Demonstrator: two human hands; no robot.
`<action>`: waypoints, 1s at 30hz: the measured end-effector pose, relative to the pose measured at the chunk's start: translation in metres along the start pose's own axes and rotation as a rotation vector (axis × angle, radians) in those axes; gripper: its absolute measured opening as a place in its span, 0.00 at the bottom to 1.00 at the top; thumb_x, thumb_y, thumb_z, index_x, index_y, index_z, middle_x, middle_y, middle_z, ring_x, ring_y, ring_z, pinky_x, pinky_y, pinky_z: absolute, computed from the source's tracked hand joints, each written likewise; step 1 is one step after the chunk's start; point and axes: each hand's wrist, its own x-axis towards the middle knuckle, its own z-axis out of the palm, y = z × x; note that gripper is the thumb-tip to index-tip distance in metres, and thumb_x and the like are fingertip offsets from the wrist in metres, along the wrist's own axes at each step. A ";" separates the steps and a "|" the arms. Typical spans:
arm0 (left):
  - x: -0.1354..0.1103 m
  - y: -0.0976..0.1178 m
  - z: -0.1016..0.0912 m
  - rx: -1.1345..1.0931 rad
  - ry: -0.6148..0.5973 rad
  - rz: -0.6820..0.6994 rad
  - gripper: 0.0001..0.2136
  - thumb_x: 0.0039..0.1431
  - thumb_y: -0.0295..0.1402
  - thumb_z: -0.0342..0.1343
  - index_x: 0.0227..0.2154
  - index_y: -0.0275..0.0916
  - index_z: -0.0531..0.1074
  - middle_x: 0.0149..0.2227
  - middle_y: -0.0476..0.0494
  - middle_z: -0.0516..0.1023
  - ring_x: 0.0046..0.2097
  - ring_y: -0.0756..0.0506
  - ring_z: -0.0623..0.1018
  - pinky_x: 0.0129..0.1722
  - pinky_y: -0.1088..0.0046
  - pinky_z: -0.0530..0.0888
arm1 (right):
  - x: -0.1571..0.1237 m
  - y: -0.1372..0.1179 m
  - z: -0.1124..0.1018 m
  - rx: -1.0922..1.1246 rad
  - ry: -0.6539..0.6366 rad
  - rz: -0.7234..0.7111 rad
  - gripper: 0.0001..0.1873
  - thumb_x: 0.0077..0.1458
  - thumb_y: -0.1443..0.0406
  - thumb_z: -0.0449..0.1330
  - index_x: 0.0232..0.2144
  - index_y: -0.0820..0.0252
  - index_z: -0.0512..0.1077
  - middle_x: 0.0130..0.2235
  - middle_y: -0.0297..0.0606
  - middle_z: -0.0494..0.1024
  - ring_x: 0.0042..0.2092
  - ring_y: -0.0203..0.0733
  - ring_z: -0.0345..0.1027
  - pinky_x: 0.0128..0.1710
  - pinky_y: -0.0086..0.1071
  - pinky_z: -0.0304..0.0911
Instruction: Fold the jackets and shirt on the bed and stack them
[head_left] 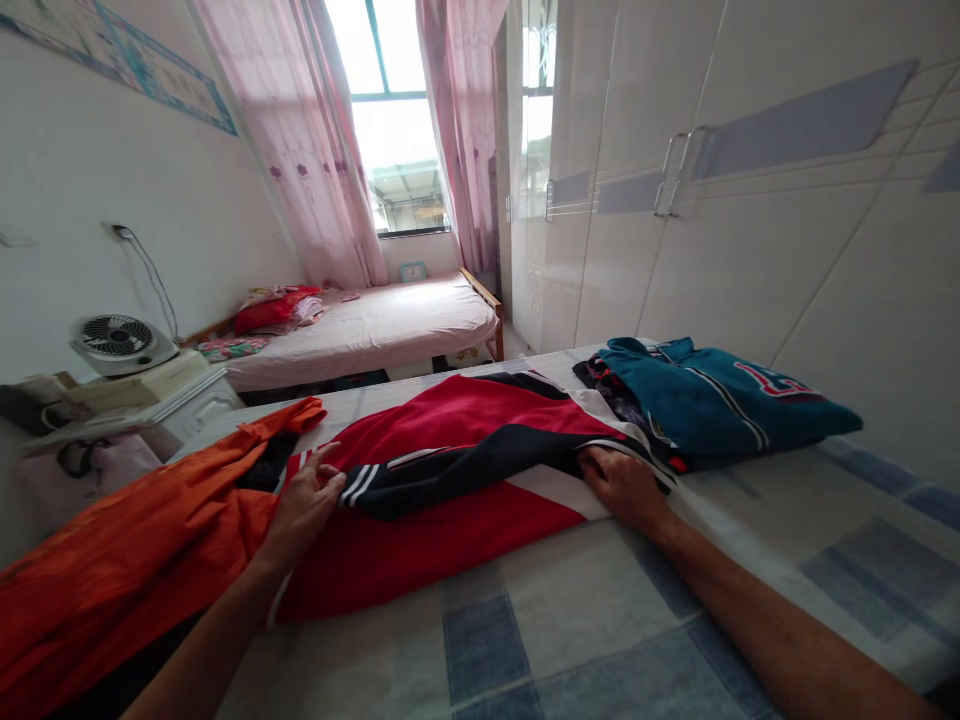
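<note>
A red, white and navy jacket (pixel 450 545) lies on the bed in front of me, one navy sleeve (pixel 465 475) stretched across its middle. At the sleeve's striped cuff, my left hand (pixel 304 505) rests with its fingers apart and partly extended, fingertips touching the fabric. On the right, my right hand (pixel 619 485) has its fingers curled into the jacket near the white and navy shoulder end; its fingertips are hidden in the cloth. Left of the jacket is an orange garment (pixel 157 530). To the right sits a folded teal jacket (pixel 720 395) on dark patterned clothing (pixel 611 390).
The bed has a blue-and-white checked sheet (pixel 592 660). Beyond it stands another bed (pixel 390 320) beneath a window with pink curtains. A small fan (pixel 120 340) is at the left on a cabinet. White wardrobe doors (pixel 637 240) line the right side.
</note>
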 end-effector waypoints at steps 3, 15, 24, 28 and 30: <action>-0.013 -0.012 -0.001 0.068 -0.097 0.171 0.26 0.53 0.45 0.51 0.54 0.38 0.65 0.51 0.36 0.72 0.44 0.40 0.77 0.45 0.59 0.73 | 0.000 0.001 0.001 0.002 0.006 -0.012 0.15 0.59 0.62 0.47 0.37 0.58 0.73 0.33 0.40 0.79 0.35 0.43 0.72 0.33 0.32 0.56; -0.018 0.012 -0.013 0.230 -0.148 0.420 0.13 0.55 0.41 0.50 0.35 0.41 0.76 0.46 0.40 0.77 0.50 0.39 0.74 0.54 0.59 0.68 | 0.001 0.002 0.001 -0.007 0.003 -0.004 0.16 0.59 0.61 0.47 0.36 0.57 0.74 0.32 0.40 0.79 0.34 0.45 0.73 0.32 0.33 0.57; -0.014 0.027 -0.028 -0.569 -0.053 -0.293 0.19 0.49 0.43 0.59 0.42 0.38 0.68 0.30 0.49 0.76 0.28 0.49 0.76 0.27 0.75 0.74 | 0.001 0.004 0.002 -0.115 -0.023 0.006 0.18 0.59 0.60 0.47 0.31 0.61 0.75 0.29 0.45 0.79 0.31 0.46 0.73 0.30 0.34 0.57; -0.032 0.009 -0.014 -0.512 -0.175 -0.484 0.28 0.47 0.41 0.63 0.51 0.38 0.64 0.33 0.44 0.78 0.32 0.46 0.79 0.28 0.72 0.76 | 0.001 0.003 0.004 -0.111 -0.015 -0.004 0.20 0.59 0.59 0.47 0.27 0.61 0.74 0.28 0.46 0.78 0.31 0.47 0.73 0.30 0.34 0.57; -0.041 0.010 -0.012 -0.518 -0.201 -0.444 0.33 0.44 0.39 0.65 0.55 0.39 0.62 0.35 0.43 0.79 0.36 0.44 0.80 0.32 0.70 0.77 | 0.001 0.003 0.003 -0.090 -0.013 0.003 0.19 0.59 0.59 0.47 0.26 0.61 0.74 0.28 0.47 0.78 0.31 0.47 0.72 0.30 0.35 0.58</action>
